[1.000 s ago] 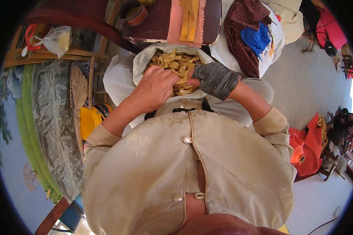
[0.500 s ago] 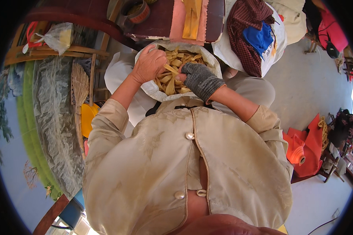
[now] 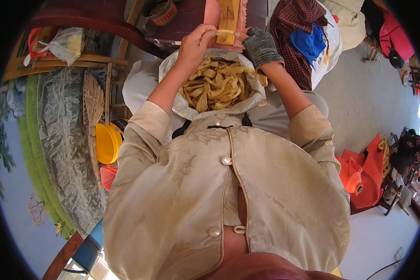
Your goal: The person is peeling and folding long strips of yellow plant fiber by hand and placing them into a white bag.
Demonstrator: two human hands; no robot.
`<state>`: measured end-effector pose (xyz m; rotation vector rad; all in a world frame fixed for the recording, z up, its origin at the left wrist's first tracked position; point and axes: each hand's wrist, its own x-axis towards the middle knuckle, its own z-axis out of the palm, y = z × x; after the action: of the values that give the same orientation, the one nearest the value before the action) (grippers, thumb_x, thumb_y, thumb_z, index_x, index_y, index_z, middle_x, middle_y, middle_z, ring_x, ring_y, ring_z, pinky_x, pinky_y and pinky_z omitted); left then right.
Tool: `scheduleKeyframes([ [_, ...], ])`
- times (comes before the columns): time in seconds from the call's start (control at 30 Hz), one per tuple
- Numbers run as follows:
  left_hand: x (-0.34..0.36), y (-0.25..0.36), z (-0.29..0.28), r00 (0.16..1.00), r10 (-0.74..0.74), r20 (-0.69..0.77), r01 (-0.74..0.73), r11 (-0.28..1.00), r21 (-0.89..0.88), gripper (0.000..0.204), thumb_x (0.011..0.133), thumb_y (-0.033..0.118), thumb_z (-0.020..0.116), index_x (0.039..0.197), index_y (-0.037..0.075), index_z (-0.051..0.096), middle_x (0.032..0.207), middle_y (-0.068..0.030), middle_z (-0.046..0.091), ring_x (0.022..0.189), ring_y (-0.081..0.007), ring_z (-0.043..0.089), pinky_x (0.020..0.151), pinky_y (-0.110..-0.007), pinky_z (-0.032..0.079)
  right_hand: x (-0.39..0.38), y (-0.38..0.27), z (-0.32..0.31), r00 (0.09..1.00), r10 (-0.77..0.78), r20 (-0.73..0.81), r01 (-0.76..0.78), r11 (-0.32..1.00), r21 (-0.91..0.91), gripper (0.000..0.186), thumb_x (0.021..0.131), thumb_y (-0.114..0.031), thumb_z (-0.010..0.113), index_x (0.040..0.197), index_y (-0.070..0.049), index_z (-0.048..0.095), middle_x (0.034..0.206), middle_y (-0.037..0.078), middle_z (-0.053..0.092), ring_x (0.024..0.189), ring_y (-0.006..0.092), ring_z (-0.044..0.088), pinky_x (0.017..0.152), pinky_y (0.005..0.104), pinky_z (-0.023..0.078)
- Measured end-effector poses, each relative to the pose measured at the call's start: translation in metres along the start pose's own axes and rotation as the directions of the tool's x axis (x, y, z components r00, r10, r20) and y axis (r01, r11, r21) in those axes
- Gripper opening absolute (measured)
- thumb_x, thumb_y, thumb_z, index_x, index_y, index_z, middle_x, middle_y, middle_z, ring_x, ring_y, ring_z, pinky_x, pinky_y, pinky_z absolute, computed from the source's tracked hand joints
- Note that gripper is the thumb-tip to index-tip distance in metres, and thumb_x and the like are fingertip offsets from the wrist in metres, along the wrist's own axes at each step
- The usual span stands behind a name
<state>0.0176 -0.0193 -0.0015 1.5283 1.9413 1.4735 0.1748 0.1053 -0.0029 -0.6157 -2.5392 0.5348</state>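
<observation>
A pale yellow strip [image 3: 224,32] is stretched crosswise over a narrow wooden board [image 3: 226,14] on pink cloth [image 3: 210,13]. My left hand [image 3: 197,46] pinches the strip's left end. My right hand [image 3: 260,46], in a grey fingerless knitted glove, grips its right end, thumb and finger partly hidden by the glove. Just below both hands, a white woven sack [image 3: 172,107] in my lap holds several tangled tan-yellow strips [image 3: 217,84].
A dark red stool [image 3: 177,32] bears a bowl [image 3: 158,12]. Checked cloth [image 3: 284,42] and blue cloth [image 3: 308,39] lie at the right. A straw broom [image 3: 93,107] and yellow bucket [image 3: 106,144] are at the left, orange-red items [image 3: 364,172] at lower right.
Both hands have risen out of the sack to the wooden board, carrying a strip that now spans between them. More of the sack's contents shows.
</observation>
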Motion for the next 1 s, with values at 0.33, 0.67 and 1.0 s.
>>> scheduleKeyframes([
  [0.33, 0.021, -0.004, -0.003, 0.998, 0.029, 0.057, -0.027, 0.999, -0.041, 0.021, 0.090, 0.021, 0.052, 0.103, 0.006, 0.060, 0.080, 0.0033, 0.057, 0.071, -0.0041, 0.047, 0.062, -0.021, 0.041, 0.017, 0.011, 0.001, 0.991, -0.136, 0.001, 0.133, 0.967, -0.218, 0.026, 0.087, -0.032, 0.049, 0.094, -0.012, 0.064, 0.080, 0.012, 0.059, 0.078, 0.0267, 0.059, 0.070, 0.0380, 0.046],
  [0.67, 0.035, -0.012, 0.007, 0.988, -0.135, 0.076, 0.104, 0.942, 0.320, 0.024, 0.088, 0.026, 0.049, 0.100, 0.008, 0.059, 0.076, -0.0092, 0.061, 0.068, -0.0188, 0.058, 0.062, -0.032, 0.044, 0.021, 0.006, 0.017, 0.991, 0.126, 0.042, -0.120, 0.986, -0.118, 0.030, 0.086, -0.035, 0.050, 0.090, -0.007, 0.062, 0.078, 0.016, 0.058, 0.077, 0.0327, 0.058, 0.072, 0.0404, 0.045],
  [1.0, -0.007, 0.013, -0.011, 0.799, -0.522, 0.299, 0.594, 0.609, -0.525, 0.022, 0.093, 0.017, 0.043, 0.109, 0.003, 0.050, 0.103, -0.0085, 0.061, 0.090, -0.0186, 0.061, 0.081, -0.030, 0.049, -0.010, -0.003, 0.019, 0.825, 0.517, 0.228, -0.565, 0.741, 0.362, 0.054, 0.065, -0.045, 0.069, 0.091, 0.001, 0.062, 0.079, 0.020, 0.060, 0.080, 0.0322, 0.058, 0.071, 0.0400, 0.046],
])
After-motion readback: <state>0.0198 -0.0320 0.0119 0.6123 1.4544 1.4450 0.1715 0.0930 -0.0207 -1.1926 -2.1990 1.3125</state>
